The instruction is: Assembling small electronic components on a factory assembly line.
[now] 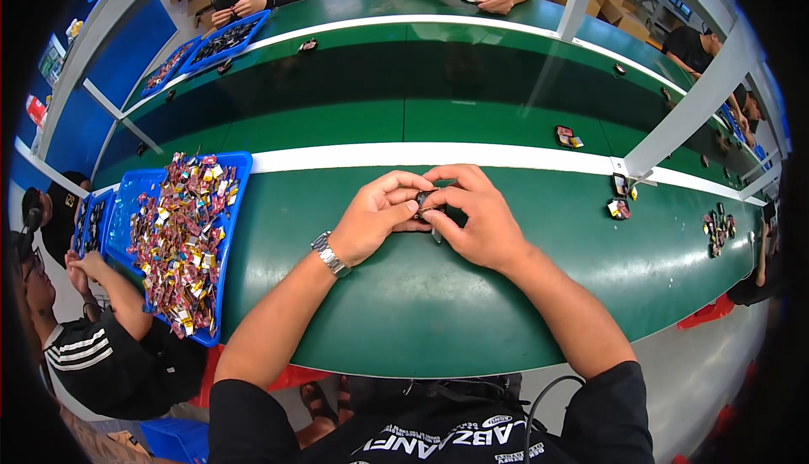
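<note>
A small black plastic casing (pixel 431 209) sits between my two hands above the green table, mostly covered by my fingers. My left hand (pixel 371 215) is closed round its left side, with the thumb against it. From the right, my right hand (pixel 479 218) pinches the same casing with thumb and fingers curled. A thin light-coloured bit shows below the right fingertips, too small to name. Off to the left, a blue tray (pixel 229 249) holds a heap of small red circuit boards (pixel 181 245) with silver and yellow parts.
On the green work table (pixel 404 321), casings with red boards (pixel 619 198) and a cluster of small parts (pixel 719 230) lie to the right. Beyond the white rail (pixel 362 157), a conveyor belt (pixel 337 118) carries scattered pieces. A metal post (pixel 691 110) rises at right. Co-workers sit around.
</note>
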A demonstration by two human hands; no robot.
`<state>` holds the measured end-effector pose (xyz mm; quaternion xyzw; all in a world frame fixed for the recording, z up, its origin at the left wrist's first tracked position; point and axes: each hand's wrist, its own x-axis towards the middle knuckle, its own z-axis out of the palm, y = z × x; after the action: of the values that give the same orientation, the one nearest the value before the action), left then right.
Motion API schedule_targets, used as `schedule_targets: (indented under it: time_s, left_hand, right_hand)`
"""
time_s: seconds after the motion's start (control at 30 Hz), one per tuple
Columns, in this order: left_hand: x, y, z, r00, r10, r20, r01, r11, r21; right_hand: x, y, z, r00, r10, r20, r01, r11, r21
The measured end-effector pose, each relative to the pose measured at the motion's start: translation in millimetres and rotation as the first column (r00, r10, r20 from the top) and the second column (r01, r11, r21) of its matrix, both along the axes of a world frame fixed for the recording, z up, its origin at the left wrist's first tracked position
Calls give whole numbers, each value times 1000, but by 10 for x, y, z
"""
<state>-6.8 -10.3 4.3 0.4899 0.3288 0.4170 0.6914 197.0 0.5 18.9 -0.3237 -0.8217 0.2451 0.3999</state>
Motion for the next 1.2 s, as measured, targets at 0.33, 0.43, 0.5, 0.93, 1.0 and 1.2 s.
schedule_targets:
  time_s: [0.33, 0.43, 0.5, 0.93, 1.0, 1.2]
  left_hand:
    - [-42, 16, -37, 998, 15, 56, -13, 1000, -22]
    - [-45, 20, -54, 998, 15, 63, -14, 1000, -23]
    - [-42, 18, -50, 998, 18, 65, -17, 1000, -26]
    - [-41, -4, -55, 998, 37, 51, -36, 999, -14]
    - [-33, 0, -64, 997, 57, 57, -56, 998, -9]
    - [-13, 13, -143, 970, 8, 245, -21, 998, 53]
  right_hand:
    - [-58, -23, 6, 999, -49, 21, 46, 989, 140]
    - [-65, -27, 19, 997, -71, 14, 67, 981, 185]
    - [-67, -37, 16, 997, -75, 17, 70, 978, 195]
    - [-67, -72, 5, 998, -65, 13, 64, 997, 35]
    - [-85, -32, -24, 997, -70, -37, 69, 997, -17]
    - [-124, -101, 76, 991, -119, -56, 129, 964, 234]
